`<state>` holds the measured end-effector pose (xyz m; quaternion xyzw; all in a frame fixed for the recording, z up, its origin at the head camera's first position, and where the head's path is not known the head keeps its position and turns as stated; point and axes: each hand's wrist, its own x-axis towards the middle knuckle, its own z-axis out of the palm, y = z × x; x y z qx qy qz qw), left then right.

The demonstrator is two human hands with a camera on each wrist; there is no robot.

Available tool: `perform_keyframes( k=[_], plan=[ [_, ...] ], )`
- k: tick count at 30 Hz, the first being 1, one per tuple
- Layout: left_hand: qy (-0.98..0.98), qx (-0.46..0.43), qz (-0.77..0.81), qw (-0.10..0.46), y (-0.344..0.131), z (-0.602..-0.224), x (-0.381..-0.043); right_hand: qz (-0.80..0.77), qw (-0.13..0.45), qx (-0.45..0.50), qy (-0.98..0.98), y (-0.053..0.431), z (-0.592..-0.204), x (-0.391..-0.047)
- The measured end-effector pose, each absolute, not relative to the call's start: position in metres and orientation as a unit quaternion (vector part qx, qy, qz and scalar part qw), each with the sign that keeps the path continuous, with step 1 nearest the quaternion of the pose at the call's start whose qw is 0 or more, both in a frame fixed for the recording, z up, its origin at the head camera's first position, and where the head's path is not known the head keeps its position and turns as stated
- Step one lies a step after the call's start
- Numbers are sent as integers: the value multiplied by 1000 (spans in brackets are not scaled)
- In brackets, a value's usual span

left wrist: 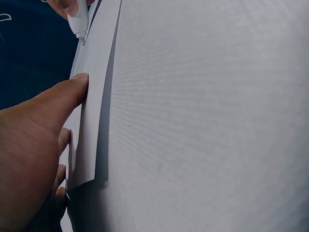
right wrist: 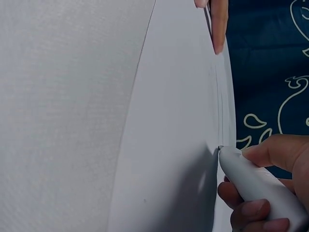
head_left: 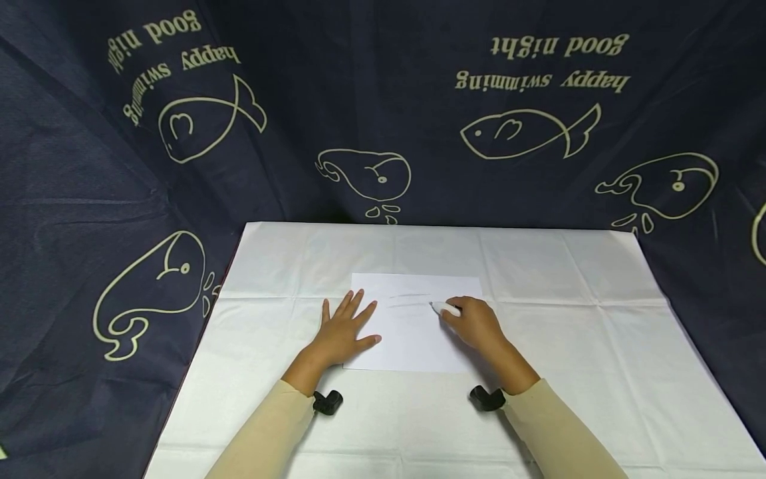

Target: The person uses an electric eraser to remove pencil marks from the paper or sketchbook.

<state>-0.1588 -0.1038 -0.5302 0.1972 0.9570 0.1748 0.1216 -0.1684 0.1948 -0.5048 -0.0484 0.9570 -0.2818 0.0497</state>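
A sheet of white paper (head_left: pixel 413 346) lies on the white-covered table, with faint grey lines (head_left: pixel 409 297) across its upper part. My right hand (head_left: pixel 475 322) grips a thick white correction pen (right wrist: pixel 256 181) with a narrow metal tip. In the right wrist view that tip meets the paper at the end of the lines. At the sheet's left edge rests my left hand (head_left: pixel 341 336), palm down with fingers spread. Its thumb (left wrist: pixel 72 92) lies on the paper, and the left wrist view shows the sheet's near edge slightly raised.
A white cloth (head_left: pixel 598 372) with fold creases covers the table. Behind and beside it hangs a dark blue curtain (head_left: pixel 431 186) with fish and whale drawings. Small black wrist devices (head_left: pixel 328 402) sit at both sleeve cuffs.
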Motion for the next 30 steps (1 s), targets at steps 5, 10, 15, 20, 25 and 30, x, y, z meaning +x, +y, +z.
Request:
perform_keyframes(
  k=[5, 10, 15, 20, 25, 30],
  plan=[
    [957, 197, 175, 120, -104, -530, -159, -283, 63, -57, 955, 192, -505, -168],
    [957, 198, 176, 120, -104, -529, -158, -281, 52, -49, 957, 192, -506, -169],
    [956, 200, 177, 118, -104, -528, -158, -283, 51, -56, 956, 191, -508, -169],
    [956, 199, 181, 119, -104, -529, -158, -283, 52, -60, 956, 190, -507, -169],
    [957, 198, 177, 120, -104, -530, -158, -281, 48, -51, 957, 189, -507, -170],
    [956, 196, 177, 125, -104, -532, -159, -287, 55, -58, 955, 187, -507, -170]
  ],
)
